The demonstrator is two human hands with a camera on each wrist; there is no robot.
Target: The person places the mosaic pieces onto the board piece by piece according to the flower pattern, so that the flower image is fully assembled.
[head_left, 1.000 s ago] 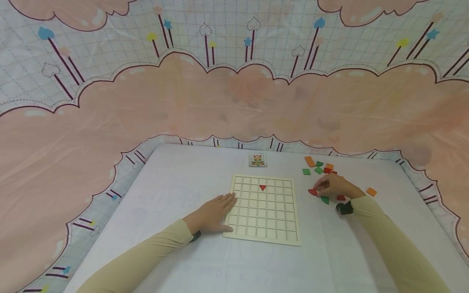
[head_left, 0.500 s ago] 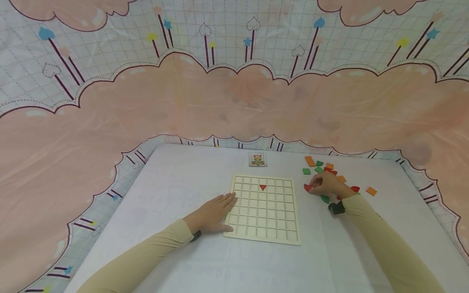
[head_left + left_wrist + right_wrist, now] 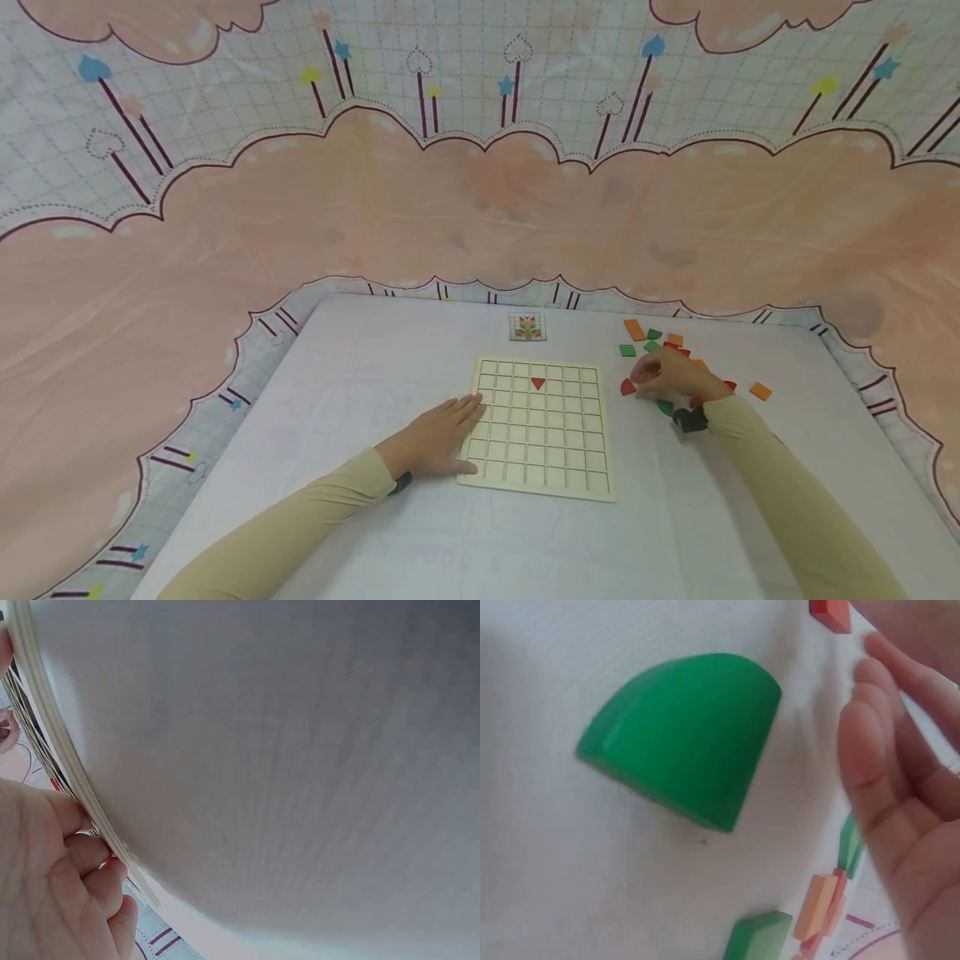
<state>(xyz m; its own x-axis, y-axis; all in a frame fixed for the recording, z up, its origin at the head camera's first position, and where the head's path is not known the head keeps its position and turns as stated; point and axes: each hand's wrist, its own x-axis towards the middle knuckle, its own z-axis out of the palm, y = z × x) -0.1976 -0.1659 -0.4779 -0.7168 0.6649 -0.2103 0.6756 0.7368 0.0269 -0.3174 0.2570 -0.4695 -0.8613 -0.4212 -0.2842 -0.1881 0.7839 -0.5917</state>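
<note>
My left hand [image 3: 433, 437] lies along the left edge of a cream gridded board [image 3: 536, 429], fingers extended onto its rim and thumb near the lower corner. One red triangle [image 3: 538, 383] sits in the board's upper part. Right of the board, my right hand [image 3: 670, 374] is beside a red quarter-circle piece [image 3: 627, 387] on the table, fingers loosely bent with nothing visible between them. The right wrist view shows that red piece [image 3: 830, 615] just off the fingertips. A green rounded wedge [image 3: 682, 739] lies below the hand, partly covered in the head view.
Behind the board lies a small card [image 3: 527, 327] with a coloured flower pattern. Around my right hand are several loose pieces, among them an orange rectangle [image 3: 634, 330], a green square [image 3: 627, 351] and an orange square [image 3: 761, 392]. A patterned cloth [image 3: 480, 208] rises behind the table.
My right hand has shifted a little left with the red quarter-circle, which has turned; the fingers now appear off it. My left hand and the board have stayed put.
</note>
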